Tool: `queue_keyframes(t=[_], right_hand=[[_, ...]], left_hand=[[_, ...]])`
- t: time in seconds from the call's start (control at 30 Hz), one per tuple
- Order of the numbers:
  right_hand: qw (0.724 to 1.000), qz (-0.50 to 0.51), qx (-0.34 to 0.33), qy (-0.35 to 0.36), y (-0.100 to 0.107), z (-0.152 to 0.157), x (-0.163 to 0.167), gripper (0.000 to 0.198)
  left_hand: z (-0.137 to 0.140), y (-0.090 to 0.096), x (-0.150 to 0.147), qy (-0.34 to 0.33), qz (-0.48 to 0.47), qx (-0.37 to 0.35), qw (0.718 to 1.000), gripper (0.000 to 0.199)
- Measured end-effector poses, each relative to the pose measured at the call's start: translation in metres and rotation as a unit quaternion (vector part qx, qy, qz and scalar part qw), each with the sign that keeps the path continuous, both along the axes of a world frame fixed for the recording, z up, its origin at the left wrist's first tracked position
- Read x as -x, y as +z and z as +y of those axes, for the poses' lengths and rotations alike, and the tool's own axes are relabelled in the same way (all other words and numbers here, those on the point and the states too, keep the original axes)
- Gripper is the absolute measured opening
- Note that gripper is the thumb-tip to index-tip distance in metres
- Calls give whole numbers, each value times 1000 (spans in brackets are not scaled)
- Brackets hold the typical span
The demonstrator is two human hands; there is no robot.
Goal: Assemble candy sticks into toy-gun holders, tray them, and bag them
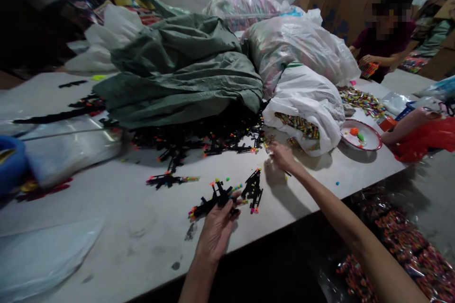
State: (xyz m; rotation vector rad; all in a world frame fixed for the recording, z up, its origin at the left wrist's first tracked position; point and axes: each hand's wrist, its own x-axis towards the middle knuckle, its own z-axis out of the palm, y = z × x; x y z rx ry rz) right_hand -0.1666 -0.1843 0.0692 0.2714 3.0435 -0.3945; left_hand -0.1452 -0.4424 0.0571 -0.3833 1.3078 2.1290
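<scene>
My left hand (216, 228) is closed around a small bunch of black toy guns (209, 202) with orange, pink and yellow tips, held just above the white table. Beside it on the table lies another small pile of black toy guns (253, 189). A single toy gun (167, 179) with a coloured tube at its end rests farther left. My right hand (281, 157) reaches to the mouth of a white sack (309, 104) filled with small colourful tubes (298, 124). Its fingers are drawn together and somewhat blurred; what they grip is too small to make out.
A dark green sack (192, 80) spills a heap of black toy guns (199, 137). Behind stand stuffed clear bags (295, 47). To the right are a red-rimmed plate (369, 142) and a red bag (430, 139). A co-worker (386, 42) handles colourful pieces at the back right.
</scene>
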Motion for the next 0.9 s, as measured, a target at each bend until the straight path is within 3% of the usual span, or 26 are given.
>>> queue_keyframes(t=[0.13, 0.23, 0.3, 0.33, 0.4, 0.5, 0.57, 0.7, 0.9], right_hand=[[999, -17, -38, -20, -10, 31, 24, 30], [999, -17, -45, -19, -16, 31, 20, 31], [999, 14, -7, -28, -17, 20, 7, 28], [998, 38, 46, -31, -18, 11, -2, 27], [972, 80, 220, -18, -18, -12, -24, 27], [876, 80, 474, 37, -15, -49, -56, 30], [831, 72, 549, 48, -12, -67, -72, 30], [815, 78, 573, 42, -6, -77, -84, 29], [834, 125, 536, 46, -1, -75, -87, 28]], left_hand=[[6, -6, 2, 16, -7, 33, 999, 42], [11, -7, 3, 28, -6, 24, 999, 39], [14, -8, 4, 47, -6, 11, 999, 37], [15, -9, 5, 54, -7, 4, 998, 37], [17, -10, 5, 64, 0, -6, 998, 38], [22, -12, 2, 64, 33, -13, 997, 39], [24, -11, -1, 67, 57, -13, 996, 38], [26, -7, -6, 75, 86, -8, 993, 35], [28, -1, -12, 74, 110, 4, 991, 33]])
